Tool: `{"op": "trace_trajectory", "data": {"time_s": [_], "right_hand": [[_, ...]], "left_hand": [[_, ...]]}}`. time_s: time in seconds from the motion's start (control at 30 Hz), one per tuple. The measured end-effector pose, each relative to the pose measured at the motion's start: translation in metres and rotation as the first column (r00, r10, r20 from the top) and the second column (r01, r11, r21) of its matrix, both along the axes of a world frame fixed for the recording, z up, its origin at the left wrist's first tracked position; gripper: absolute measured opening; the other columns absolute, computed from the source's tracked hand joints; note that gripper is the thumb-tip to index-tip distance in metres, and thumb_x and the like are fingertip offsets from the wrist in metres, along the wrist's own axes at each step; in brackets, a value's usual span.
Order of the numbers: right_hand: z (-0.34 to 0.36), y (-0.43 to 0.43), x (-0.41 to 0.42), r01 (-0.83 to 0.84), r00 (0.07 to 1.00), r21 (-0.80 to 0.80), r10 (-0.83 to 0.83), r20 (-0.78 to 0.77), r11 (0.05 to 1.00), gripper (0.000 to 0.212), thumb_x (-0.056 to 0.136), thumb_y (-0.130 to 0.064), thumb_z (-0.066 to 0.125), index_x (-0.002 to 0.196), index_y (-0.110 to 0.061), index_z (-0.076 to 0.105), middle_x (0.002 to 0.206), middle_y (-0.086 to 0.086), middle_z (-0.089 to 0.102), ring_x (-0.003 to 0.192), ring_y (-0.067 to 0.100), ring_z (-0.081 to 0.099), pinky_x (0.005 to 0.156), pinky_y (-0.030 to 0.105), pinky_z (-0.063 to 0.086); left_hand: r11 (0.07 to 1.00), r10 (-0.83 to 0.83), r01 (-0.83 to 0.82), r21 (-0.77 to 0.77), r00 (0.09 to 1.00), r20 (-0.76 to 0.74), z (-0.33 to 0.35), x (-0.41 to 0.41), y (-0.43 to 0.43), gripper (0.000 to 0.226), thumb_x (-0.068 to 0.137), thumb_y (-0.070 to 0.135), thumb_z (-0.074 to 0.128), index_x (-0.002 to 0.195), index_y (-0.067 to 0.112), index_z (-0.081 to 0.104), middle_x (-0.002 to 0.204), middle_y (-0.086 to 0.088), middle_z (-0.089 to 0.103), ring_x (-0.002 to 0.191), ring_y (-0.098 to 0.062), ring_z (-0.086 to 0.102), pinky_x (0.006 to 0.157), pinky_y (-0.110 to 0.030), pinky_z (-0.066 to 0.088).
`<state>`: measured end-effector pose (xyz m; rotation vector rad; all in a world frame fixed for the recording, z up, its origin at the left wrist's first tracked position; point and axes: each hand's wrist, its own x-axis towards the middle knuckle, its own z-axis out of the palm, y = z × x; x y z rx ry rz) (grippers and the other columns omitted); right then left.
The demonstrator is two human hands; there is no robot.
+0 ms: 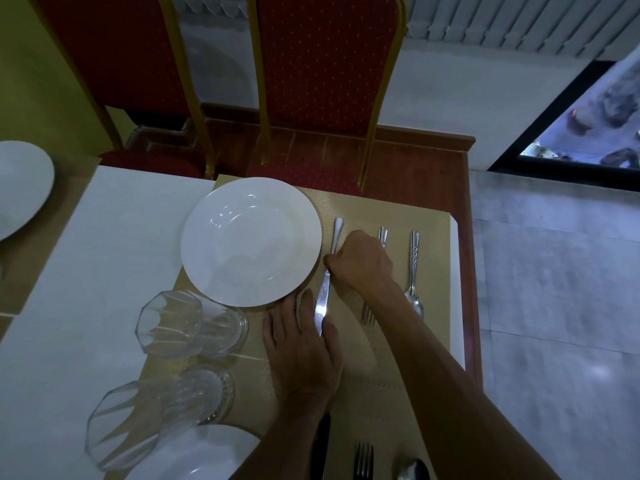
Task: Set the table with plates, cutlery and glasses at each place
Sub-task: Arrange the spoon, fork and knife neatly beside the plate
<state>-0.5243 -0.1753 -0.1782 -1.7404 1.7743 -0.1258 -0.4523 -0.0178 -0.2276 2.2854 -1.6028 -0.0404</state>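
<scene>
Head view: knife [323,299] lies on the gold placemat [436,258], just right of the white plate [251,242]; fork [382,234] and spoon [414,271] lie further right. Right hand [360,261] curls over the knife handle, seemingly pinching it, though the grip is partly hidden. Left hand [304,344] lies flat and released, thumb touching the blade tip. 2 glasses [194,322] stand near the plate.

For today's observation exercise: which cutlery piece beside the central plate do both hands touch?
The knife, lying nearest the plate; fork and spoon lie farther right.
</scene>
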Motion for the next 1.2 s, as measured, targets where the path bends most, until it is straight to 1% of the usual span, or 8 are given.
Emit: {"op": "trace_trajectory", "data": {"time_s": [0.33,0.43,0.53,0.6,0.7,0.9,1.03,1.2], "right_hand": [[-0.001,0.0,-0.001,-0.003,1.0,0.017,0.003,0.01,1.0,0.029,0.085,-0.033,0.071,0.089,-0.014,0.049,0.082,0.001,0.055,0.081,0.025,0.061,0.066,0.032,0.046],[-0.002,0.0,-0.001,0.003,1.0,0.023,-0.004,0.023,1.0,0.029,0.084,-0.034,0.07,0.089,-0.014,0.051,0.083,0.004,0.059,0.082,0.026,0.064,0.066,0.032,0.047],[-0.002,0.0,-0.001,0.003,1.0,0.021,-0.004,0.027,1.0,0.028,0.085,-0.033,0.07,0.088,-0.013,0.05,0.082,0.004,0.058,0.079,0.025,0.061,0.066,0.031,0.045],[-0.003,0.0,-0.001,-0.001,1.0,0.018,0.0,0.026,1.0,0.029,0.085,-0.033,0.07,0.087,-0.013,0.05,0.079,0.003,0.056,0.077,0.024,0.06,0.065,0.031,0.045],[-0.006,-0.001,-0.001,-0.003,1.0,0.013,0.003,0.024,1.0,0.029,0.084,-0.034,0.071,0.086,-0.013,0.052,0.076,0.002,0.056,0.078,0.025,0.063,0.064,0.032,0.047],[-0.011,-0.001,0.0,0.008,0.999,-0.004,-0.007,0.038,1.0,0.029,0.084,-0.035,0.071,0.085,-0.011,0.054,0.078,0.005,0.061,0.076,0.025,0.064,0.063,0.031,0.047],[-0.014,-0.002,-0.001,0.018,0.998,0.008,-0.019,0.065,1.0,0.029,0.084,-0.034,0.071,0.083,-0.009,0.057,0.071,0.004,0.059,0.072,0.025,0.064,0.062,0.03,0.048],[-0.015,-0.001,-0.001,0.032,0.996,-0.003,-0.031,0.086,0.999,0.028,0.084,-0.032,0.07,0.082,-0.008,0.055,0.074,0.007,0.06,0.075,0.026,0.064,0.063,0.029,0.044]], "left_hand": [[1.0,-0.004,0.004,0.0,1.0,0.004,0.001,-0.001,0.0,0.051,0.092,0.035,0.048,0.136,0.011,0.057,0.139,-0.012,0.054,0.127,-0.031,0.05,0.111,-0.049,0.034],[1.0,-0.003,0.003,-0.006,1.0,0.009,0.001,-0.001,0.0,0.051,0.091,0.034,0.05,0.135,0.011,0.057,0.138,-0.011,0.054,0.125,-0.031,0.051,0.11,-0.05,0.034],[1.0,-0.002,0.002,-0.021,1.0,0.012,0.0,-0.002,0.0,0.05,0.09,0.033,0.052,0.134,0.011,0.058,0.137,-0.012,0.055,0.124,-0.032,0.052,0.108,-0.051,0.035],[1.0,-0.002,0.002,-0.031,1.0,0.011,-0.001,-0.002,0.0,0.049,0.09,0.033,0.052,0.133,0.01,0.059,0.136,-0.012,0.056,0.124,-0.032,0.052,0.108,-0.051,0.036],[1.0,-0.001,0.001,-0.031,1.0,0.012,-0.001,-0.002,0.0,0.049,0.09,0.034,0.051,0.133,0.011,0.059,0.136,-0.012,0.056,0.124,-0.031,0.052,0.108,-0.051,0.036],[0.999,-0.002,0.002,-0.039,1.0,0.008,-0.001,-0.002,-0.001,0.049,0.089,0.033,0.052,0.132,0.01,0.06,0.137,-0.012,0.056,0.125,-0.032,0.052,0.108,-0.051,0.035],[0.999,-0.001,0.001,-0.052,1.0,0.009,-0.003,-0.001,-0.001,0.049,0.088,0.032,0.054,0.132,0.011,0.06,0.138,-0.012,0.056,0.126,-0.032,0.052,0.109,-0.051,0.035],[0.999,0.002,-0.001,-0.046,1.0,0.009,-0.002,-0.002,-0.001,0.05,0.089,0.032,0.055,0.133,0.011,0.059,0.138,-0.012,0.055,0.125,-0.032,0.052,0.11,-0.05,0.034]]}}
